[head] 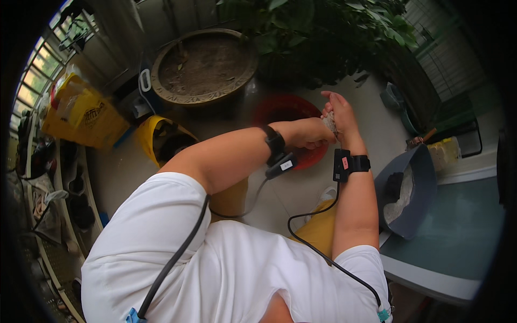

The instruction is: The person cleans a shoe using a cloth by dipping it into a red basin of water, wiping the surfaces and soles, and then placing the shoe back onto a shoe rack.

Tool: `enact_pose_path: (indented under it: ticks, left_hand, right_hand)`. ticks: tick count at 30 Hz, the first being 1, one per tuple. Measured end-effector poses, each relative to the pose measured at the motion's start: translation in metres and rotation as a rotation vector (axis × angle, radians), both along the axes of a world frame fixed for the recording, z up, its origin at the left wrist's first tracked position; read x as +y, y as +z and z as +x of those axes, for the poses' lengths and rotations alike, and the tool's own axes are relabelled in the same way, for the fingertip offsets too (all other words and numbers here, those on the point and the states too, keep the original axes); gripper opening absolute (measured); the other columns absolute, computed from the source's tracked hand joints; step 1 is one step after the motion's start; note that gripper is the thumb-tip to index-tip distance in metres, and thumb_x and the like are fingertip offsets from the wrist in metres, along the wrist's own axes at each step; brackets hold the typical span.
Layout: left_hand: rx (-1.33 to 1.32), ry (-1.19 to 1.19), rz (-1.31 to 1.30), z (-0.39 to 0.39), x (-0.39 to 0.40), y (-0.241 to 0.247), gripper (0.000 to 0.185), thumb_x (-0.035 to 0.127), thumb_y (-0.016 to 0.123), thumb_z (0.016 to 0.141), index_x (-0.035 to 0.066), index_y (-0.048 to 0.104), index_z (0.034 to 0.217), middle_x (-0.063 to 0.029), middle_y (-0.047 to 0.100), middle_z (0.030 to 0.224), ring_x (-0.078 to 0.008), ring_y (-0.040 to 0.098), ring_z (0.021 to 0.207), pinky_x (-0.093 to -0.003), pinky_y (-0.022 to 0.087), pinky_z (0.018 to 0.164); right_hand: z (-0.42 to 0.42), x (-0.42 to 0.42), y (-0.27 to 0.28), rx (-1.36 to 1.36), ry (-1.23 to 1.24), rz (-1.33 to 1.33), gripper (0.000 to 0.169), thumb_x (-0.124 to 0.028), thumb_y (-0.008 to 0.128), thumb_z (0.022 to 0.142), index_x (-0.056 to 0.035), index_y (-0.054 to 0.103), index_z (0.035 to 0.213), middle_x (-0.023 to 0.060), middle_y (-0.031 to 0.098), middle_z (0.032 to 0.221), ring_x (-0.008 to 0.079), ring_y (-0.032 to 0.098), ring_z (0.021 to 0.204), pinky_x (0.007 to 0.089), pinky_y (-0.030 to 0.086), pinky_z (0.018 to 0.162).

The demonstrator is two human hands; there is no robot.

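Both hands meet over the right side of a red basin [309,161] on the tiled floor. My left hand [313,133] presses its closed fingers against a crumpled greyish cloth [330,122]. Around the same cloth, my right hand [342,115] is wrapped, palm turned inward. The cloth is bunched between the two hands, and most of it is hidden by them. Each wrist wears a black strap with a small cabled device. What the basin contains is too dark to tell.
A large round planter [206,95] with soil stands beyond the basin, leafy plants [387,28] beside it. Left are a yellow bag [147,139], a yellow box [87,121] and a shoe rack [60,177]. At right, a blue-grey fabric container [422,181] rests by a green-topped surface [452,226].
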State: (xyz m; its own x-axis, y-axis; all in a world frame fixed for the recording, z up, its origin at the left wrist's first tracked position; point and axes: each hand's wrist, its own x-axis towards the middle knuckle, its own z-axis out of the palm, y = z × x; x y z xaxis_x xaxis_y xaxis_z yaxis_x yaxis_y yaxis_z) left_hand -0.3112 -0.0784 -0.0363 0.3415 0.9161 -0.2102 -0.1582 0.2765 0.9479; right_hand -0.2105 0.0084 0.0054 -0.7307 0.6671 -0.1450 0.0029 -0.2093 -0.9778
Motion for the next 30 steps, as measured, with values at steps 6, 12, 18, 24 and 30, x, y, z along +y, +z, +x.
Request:
enact_pose_path:
  ticks: [6,12,18,24,30]
  left_hand:
    - [1.622,0.109,0.999,0.006,0.037,-0.084,0.024,0.013,0.057,0.087,0.016,0.069,0.108,-0.0072,0.067,0.114,-0.025,0.064,0.104,-0.0358,0.054,0.08]
    - [1.278,0.175,0.635,-0.007,0.019,-0.046,0.025,0.014,0.061,0.086,0.012,0.07,0.11,-0.0135,0.065,0.124,-0.031,0.065,0.109,-0.039,0.054,0.086]
    - [0.741,0.852,0.024,-0.037,-0.011,-0.023,0.052,0.019,0.074,0.077,-0.011,0.051,0.113,-0.0266,0.066,0.105,-0.0397,0.065,0.103,-0.0422,0.052,0.086]
    - [0.563,0.607,0.102,-0.056,-0.036,0.023,0.075,0.022,0.083,0.066,-0.01,0.044,0.123,-0.0253,0.065,0.108,-0.0334,0.069,0.095,-0.0383,0.055,0.075]
    - [0.274,0.631,0.219,-0.059,-0.108,0.07,0.069,0.025,0.083,0.065,-0.004,0.054,0.121,-0.0196,0.068,0.099,-0.0262,0.07,0.083,-0.034,0.054,0.064]
  right_hand:
    - [-0.037,0.009,-0.042,-0.265,-0.113,0.339,0.029,-0.025,0.044,0.102,-0.0039,0.063,0.109,0.0002,0.05,0.067,0.0105,0.048,0.056,0.0272,0.044,0.053]
    - [-0.046,0.017,-0.048,-0.291,-0.075,0.445,0.031,-0.026,0.046,0.103,-0.0014,0.062,0.112,0.004,0.059,0.076,0.0136,0.056,0.065,0.0281,0.047,0.062]
    - [-0.044,0.012,-0.036,-0.688,-0.315,1.322,0.044,-0.031,0.048,0.103,0.0004,0.055,0.133,0.0169,0.061,0.124,0.0246,0.058,0.115,0.0324,0.044,0.099]
    - [-0.043,-0.053,-0.004,-0.129,-0.012,0.473,0.054,-0.031,0.047,0.104,-0.0021,0.036,0.148,0.0169,0.052,0.138,0.024,0.055,0.122,0.0329,0.046,0.099]
    - [-0.027,-0.107,0.026,0.261,-0.095,0.265,0.05,-0.023,0.049,0.104,-0.0047,0.032,0.148,0.016,0.053,0.134,0.0249,0.057,0.118,0.0359,0.05,0.096]
